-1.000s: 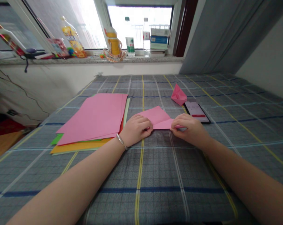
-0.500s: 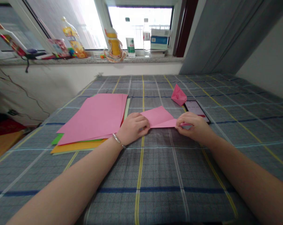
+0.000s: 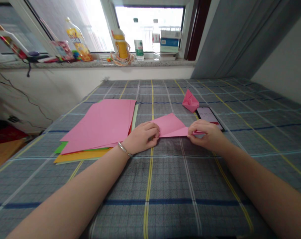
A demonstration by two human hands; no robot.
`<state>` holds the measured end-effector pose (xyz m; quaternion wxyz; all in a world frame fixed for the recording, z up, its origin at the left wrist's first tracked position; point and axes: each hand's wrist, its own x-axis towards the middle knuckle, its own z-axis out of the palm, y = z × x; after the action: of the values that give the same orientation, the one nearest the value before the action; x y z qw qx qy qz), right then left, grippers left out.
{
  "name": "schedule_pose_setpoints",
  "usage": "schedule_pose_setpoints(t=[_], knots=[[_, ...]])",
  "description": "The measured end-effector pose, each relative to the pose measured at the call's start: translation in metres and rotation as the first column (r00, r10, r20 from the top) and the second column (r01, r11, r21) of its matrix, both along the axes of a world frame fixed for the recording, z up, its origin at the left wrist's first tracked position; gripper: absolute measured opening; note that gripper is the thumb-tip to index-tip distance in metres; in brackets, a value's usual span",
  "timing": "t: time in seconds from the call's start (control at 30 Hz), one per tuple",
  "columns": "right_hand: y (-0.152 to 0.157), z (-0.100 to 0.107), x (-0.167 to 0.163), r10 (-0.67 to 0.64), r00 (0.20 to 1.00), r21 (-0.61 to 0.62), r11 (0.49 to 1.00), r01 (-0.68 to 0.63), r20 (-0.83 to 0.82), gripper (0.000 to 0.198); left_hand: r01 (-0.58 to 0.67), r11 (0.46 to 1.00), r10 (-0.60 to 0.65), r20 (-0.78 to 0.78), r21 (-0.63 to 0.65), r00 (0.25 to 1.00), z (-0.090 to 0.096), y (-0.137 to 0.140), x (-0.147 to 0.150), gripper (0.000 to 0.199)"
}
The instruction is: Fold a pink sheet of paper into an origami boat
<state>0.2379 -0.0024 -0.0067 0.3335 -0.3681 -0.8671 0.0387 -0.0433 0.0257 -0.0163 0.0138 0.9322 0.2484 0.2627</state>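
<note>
A folded sheet of pink paper [image 3: 170, 125] lies between my two hands, with a peak at its far side and a folded strip along its near edge. My left hand [image 3: 145, 135] pinches its left end, fingers curled. At the right end, my right hand [image 3: 202, 132] is closed on the paper with thumb and forefinger, and a bit of pink shows inside the grip. The corners under the fingers are hidden. Beyond my right hand sits a folded pink paper shape [image 3: 190, 101], touching or nearly touching the phone [image 3: 207, 115].
Left of my hands is a stack of coloured paper [image 3: 103, 124], pink on top, with green and orange edges showing. A plaid cloth [image 3: 170, 186] covers the surface. Along the windowsill [image 3: 95, 63] stand a yellow cup [image 3: 122, 49], bottles and boxes.
Almost nothing differs. The paper's near edge and my left hand have shifted very slightly; both hands keep their hold.
</note>
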Motion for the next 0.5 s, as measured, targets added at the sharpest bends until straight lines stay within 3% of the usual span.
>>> schedule_pose_setpoints(t=[0.17,0.33,0.5], knots=[[-0.005,-0.002,-0.015,0.04,0.999,0.009,0.999,-0.04,0.004,0.011,-0.032,0.997,0.038,-0.089,0.071,0.995,-0.002,-0.006,0.011,0.042],[-0.01,-0.004,-0.025,0.068,0.997,0.014,0.998,-0.068,0.029,0.01,-0.022,0.98,0.057,-0.173,0.199,0.983,-0.008,-0.008,0.018,0.032],[-0.007,-0.004,-0.017,0.034,0.997,0.049,0.998,-0.038,0.068,0.008,-0.066,0.981,0.096,-0.163,0.183,0.982,-0.013,-0.003,0.013,0.031]])
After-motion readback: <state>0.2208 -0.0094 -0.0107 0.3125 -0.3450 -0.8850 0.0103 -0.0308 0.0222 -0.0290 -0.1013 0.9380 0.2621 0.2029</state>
